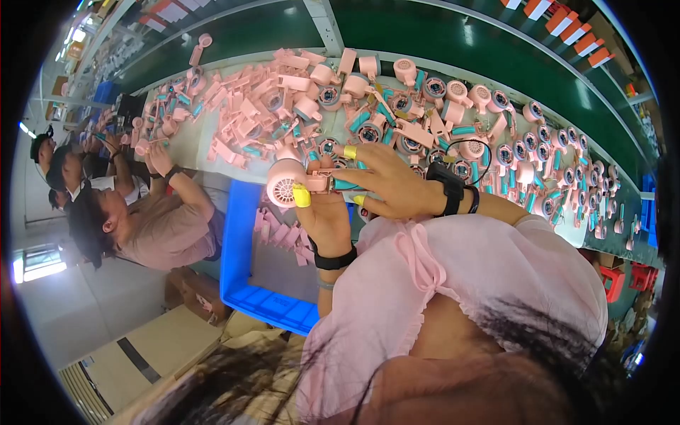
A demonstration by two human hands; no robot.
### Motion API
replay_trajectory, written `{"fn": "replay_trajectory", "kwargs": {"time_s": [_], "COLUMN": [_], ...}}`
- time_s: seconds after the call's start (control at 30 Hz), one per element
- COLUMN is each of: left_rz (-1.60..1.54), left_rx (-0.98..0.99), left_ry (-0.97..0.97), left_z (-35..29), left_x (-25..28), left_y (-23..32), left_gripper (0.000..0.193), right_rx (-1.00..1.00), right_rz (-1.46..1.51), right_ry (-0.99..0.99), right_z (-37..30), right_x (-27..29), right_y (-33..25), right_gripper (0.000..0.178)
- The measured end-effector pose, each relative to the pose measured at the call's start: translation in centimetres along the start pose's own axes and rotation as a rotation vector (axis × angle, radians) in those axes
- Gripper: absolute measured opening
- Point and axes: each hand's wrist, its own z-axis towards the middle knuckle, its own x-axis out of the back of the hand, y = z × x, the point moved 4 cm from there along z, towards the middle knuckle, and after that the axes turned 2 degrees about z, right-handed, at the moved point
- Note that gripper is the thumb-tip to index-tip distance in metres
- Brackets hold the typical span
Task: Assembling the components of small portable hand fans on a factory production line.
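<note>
A pink handheld fan [285, 183] with a round slotted grille is in my left hand [327, 223], whose thumb has yellow tape and lies by the fan head. The handle points right, its inside exposed, with a teal cylinder like a battery [343, 185] in it. My right hand [393, 185], with yellow tape on several fingertips, closes over the handle's end at that cylinder. Its palm and part of the grip are hidden. Just beyond both hands lie more fan heads and handle parts [370, 133], some with teal cylinders.
Pink shell pieces [248, 113] are heaped at the table's back left. Several part-built fans [520, 150] spread to the right. Below the table edge stands a blue bin [273, 306] with pink pieces in it. Co-workers [159, 223] sit along the left; a green panel [453, 35] runs behind.
</note>
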Motion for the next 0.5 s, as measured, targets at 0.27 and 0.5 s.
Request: {"fn": "replay_trajectory", "kwargs": {"time_s": [0.27, 0.5], "left_rz": [0.049, 0.093], "left_rx": [-0.017, -0.002], "left_ry": [0.041, 0.049], "left_z": [0.2, 0.3], "left_x": [-0.2, -0.2], "left_y": [0.2, 0.4], "left_gripper": [0.04, 0.042], "right_rx": [0.088, 0.162], "right_rz": [-0.187, -0.289], "right_ry": [-0.004, 0.012], "right_z": [1.0, 1.4], "right_x": [0.5, 0.2], "right_y": [-0.1, -0.4], "right_gripper": [0.056, 0.048]}}
